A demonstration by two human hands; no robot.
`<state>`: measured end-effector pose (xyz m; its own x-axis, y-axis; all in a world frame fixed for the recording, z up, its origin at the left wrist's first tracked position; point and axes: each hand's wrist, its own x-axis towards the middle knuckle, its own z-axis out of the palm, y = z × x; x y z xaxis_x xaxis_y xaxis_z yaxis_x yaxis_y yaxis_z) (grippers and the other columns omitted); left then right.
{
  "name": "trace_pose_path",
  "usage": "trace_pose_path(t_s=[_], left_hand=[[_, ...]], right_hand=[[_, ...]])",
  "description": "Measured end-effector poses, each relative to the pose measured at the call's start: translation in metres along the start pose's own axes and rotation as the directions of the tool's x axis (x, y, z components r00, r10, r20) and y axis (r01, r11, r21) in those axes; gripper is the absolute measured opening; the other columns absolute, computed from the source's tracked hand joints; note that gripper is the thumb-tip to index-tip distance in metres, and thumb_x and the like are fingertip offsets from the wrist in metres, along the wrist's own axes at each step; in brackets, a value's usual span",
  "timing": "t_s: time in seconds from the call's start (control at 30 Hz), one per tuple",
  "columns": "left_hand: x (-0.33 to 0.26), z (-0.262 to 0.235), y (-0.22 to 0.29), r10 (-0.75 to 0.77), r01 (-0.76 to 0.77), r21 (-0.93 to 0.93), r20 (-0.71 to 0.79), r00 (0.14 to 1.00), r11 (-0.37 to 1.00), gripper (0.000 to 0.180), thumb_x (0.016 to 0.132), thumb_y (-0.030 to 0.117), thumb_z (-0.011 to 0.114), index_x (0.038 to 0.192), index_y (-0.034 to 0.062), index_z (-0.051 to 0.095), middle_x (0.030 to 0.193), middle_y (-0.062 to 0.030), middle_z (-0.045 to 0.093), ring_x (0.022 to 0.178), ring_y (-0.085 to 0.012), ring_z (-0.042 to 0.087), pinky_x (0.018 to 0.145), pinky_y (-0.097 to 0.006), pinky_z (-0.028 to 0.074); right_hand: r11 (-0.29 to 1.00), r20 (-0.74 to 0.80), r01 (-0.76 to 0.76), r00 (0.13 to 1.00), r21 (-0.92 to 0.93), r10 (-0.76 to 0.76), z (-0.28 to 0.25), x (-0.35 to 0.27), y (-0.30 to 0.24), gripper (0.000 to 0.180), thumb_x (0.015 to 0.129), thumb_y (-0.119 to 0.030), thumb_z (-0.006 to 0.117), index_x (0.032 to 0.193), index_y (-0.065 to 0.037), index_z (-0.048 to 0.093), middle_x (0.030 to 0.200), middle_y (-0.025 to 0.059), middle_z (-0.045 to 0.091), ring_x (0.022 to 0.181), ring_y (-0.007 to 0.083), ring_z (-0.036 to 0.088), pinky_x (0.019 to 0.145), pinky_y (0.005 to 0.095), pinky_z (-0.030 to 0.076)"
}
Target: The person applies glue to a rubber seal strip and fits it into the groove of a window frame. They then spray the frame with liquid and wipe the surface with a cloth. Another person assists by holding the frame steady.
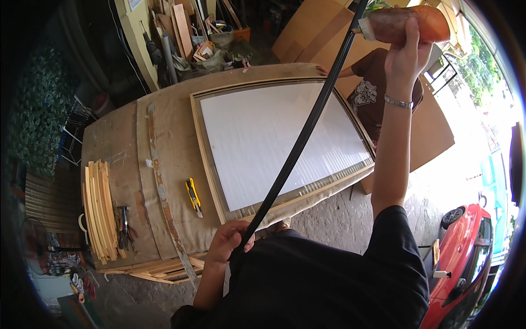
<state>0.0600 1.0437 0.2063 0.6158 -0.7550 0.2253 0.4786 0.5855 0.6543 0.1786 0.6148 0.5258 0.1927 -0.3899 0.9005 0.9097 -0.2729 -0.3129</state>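
Observation:
A long black strip of frame moulding (304, 134) slants from near my body up to the top right. My left hand (231, 241) is closed around its lower end. Raised high, my right hand (411, 57) grips a translucent reddish-brown bottle (433, 24) lying sideways, with pale tape at its neck. The bottle's narrow tip points left and is close to the strip's upper part; I cannot tell if they touch. Below the strip, a light wooden frame (204, 148) lies on the table around a white sheet (263, 137), seemingly under glass.
On the cloth-covered table (120, 131) lie a yellow utility knife (192, 193), a long worn metal straightedge (158, 170), bundled wooden strips (98, 211) and pliers (130, 233). Another person in a brown shirt (378, 71) is at the table's right side, one hand on its edge. A red car (457, 257) stands at right.

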Motion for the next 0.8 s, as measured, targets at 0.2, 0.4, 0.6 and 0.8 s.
trace_pose_path(t_s=[0.2, 0.4, 0.6, 0.8], left_hand=[[-0.004, -0.002, 0.004, 0.004, -0.005, -0.007, -0.026, 1.000, 1.000, 0.040, 0.098, 0.032, 0.065, 0.129, 0.0076, 0.062, 0.080, -0.0071, 0.059, 0.067, -0.0134, 0.052, 0.054, -0.027, 0.043], [-0.007, -0.004, 0.005, 0.004, -0.004, -0.027, 0.003, 1.000, 1.000, 0.042, 0.097, 0.030, 0.066, 0.132, 0.0067, 0.060, 0.081, -0.0076, 0.060, 0.067, -0.0137, 0.052, 0.054, -0.027, 0.043], [-0.010, -0.008, 0.005, 0.011, -0.010, -0.031, 0.019, 1.000, 0.999, 0.041, 0.097, 0.029, 0.066, 0.132, 0.0070, 0.060, 0.081, -0.0074, 0.059, 0.066, -0.0134, 0.051, 0.055, -0.027, 0.043], [-0.019, -0.017, 0.002, -0.037, 0.038, -0.061, 0.013, 0.999, 0.997, 0.045, 0.097, 0.033, 0.066, 0.129, 0.0021, 0.059, 0.090, -0.0097, 0.065, 0.071, -0.0138, 0.058, 0.064, -0.029, 0.048]], right_hand=[[0.957, 0.030, 0.212, 0.977, -0.200, -0.210, 0.014, 0.008, 0.002, 0.033, 0.096, -0.012, 0.065, 0.125, -0.004, 0.051, 0.102, 0.0013, 0.057, 0.093, 0.0102, 0.056, 0.083, 0.0269, 0.049], [0.945, -0.024, 0.207, 0.975, -0.252, -0.220, 0.011, 0.026, 0.005, 0.032, 0.094, -0.018, 0.069, 0.119, -0.004, 0.054, 0.100, 0.0002, 0.057, 0.092, 0.0095, 0.055, 0.081, 0.0256, 0.048], [0.924, -0.056, 0.104, 0.989, -0.367, -0.133, -0.004, 0.041, 0.013, 0.039, 0.094, -0.024, 0.070, 0.121, -0.002, 0.054, 0.103, 0.0020, 0.058, 0.094, 0.0106, 0.056, 0.081, 0.0268, 0.048], [0.924, -0.026, 0.179, 0.980, -0.337, -0.200, 0.003, 0.054, 0.013, 0.046, 0.094, -0.025, 0.070, 0.128, 0.000, 0.052, 0.110, 0.0055, 0.059, 0.099, 0.0143, 0.058, 0.086, 0.0292, 0.049]])
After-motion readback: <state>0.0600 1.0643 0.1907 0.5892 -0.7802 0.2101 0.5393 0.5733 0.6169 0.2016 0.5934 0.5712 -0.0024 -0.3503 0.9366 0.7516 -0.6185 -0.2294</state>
